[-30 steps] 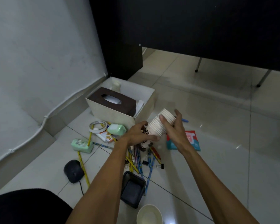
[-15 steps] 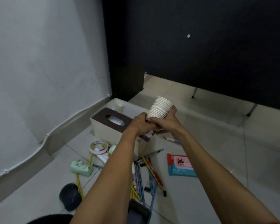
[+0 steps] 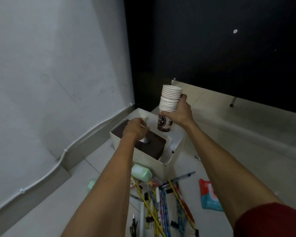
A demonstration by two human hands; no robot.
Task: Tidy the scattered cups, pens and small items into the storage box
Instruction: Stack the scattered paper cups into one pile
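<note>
Stack of white paper cups (image 3: 170, 100), upright, rims up, with a brown printed cup at the bottom, held over the far part of the white storage box (image 3: 154, 165). Gripped by the right hand (image 3: 180, 113), fingers and thumb curled round the lower part of the stack. Bottom cup seen against the box's open interior; hard to tell whether above the rim or already below it. In the box's near-left part, a brown tissue box (image 3: 155, 147); in the far corner, a small white container (image 3: 144, 117). Left hand (image 3: 134, 130) low over the tissue box, fingers curled downward; cannot tell whether pinching anything or merely touching. On the floor just in front of the box, a pale green case (image 3: 142, 173), then a scatter of pens and pencils (image 3: 161, 206) with black binder clips (image 3: 169, 191) among them. Right of these, a red and teal packet (image 3: 209, 195), apart from the pens. Grey wall (image 3: 58, 65) with a cable duct (image 3: 41, 178) on the left, dark partition (image 3: 212, 48) behind.
</note>
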